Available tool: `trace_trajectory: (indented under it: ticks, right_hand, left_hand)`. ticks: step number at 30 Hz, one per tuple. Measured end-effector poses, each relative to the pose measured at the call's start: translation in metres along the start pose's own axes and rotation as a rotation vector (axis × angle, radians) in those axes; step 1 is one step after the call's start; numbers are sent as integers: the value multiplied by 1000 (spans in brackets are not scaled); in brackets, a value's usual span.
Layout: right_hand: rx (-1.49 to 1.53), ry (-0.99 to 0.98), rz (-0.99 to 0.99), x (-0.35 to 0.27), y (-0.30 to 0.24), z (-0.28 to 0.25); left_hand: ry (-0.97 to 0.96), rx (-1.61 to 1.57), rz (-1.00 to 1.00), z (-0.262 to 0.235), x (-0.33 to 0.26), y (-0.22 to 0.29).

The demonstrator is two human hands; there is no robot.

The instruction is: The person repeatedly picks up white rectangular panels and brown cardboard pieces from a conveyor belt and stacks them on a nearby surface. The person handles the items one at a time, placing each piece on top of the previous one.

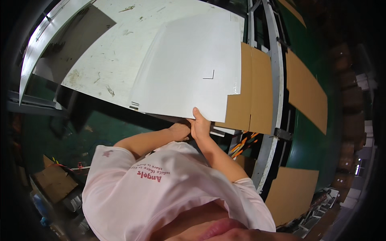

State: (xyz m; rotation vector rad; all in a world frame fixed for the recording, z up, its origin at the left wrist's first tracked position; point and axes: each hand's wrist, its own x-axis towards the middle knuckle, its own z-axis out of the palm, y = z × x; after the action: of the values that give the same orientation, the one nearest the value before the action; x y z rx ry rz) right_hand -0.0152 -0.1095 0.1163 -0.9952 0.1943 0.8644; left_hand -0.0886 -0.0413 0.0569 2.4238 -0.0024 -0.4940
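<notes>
A large white cardboard sheet (189,72), with a dark L-shaped mark and a notched right corner, lies on top of other pale sheets whose edges show at its left. My right hand (201,125) grips its near edge, the thumb on top and the fingers mostly hidden beneath. Just left of it, my left hand (181,131) is curled close to my body, below that edge. Its fingertips are hidden, and I cannot make out what they hold. Under the white sheet's right side lies brown cardboard (260,88).
The scuffed white table (116,52) extends left and beyond the sheets. A metal rail (278,80) runs along the right, with more brown cardboard (307,88) past it. Orange-and-black strips (244,143) hang below the table near my right forearm. An open carton (54,180) stands at lower left.
</notes>
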Motion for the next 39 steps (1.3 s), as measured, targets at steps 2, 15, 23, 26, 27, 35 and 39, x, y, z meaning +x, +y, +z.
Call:
trace_trajectory:
  ticks: [2,15,23,26,27,35,39]
  right_hand:
    - [52,21,58,8,25,-9]
    - [-923,-415,569,41,-32,-125]
    - [-1528,644,-548,145,-249,-295]
    - [-1251,651,-334,177,-272,-320]
    - [-1076,594,-243,185,-279,-322]
    - [-1187,-110,-807,151,-262,-168]
    - [-1630,-384,-783,163,-147,-106]
  left_hand:
    - [258,-108,164,22,-30,-18]
    - [404,422,-150,-23,71,37]
    - [404,530,164,-11,87,38]
    - [333,510,177,-15,91,40]
    - [342,504,184,-8,92,36]
    - [435,403,236,9,86,25]
    - [492,341,290,13,87,18]
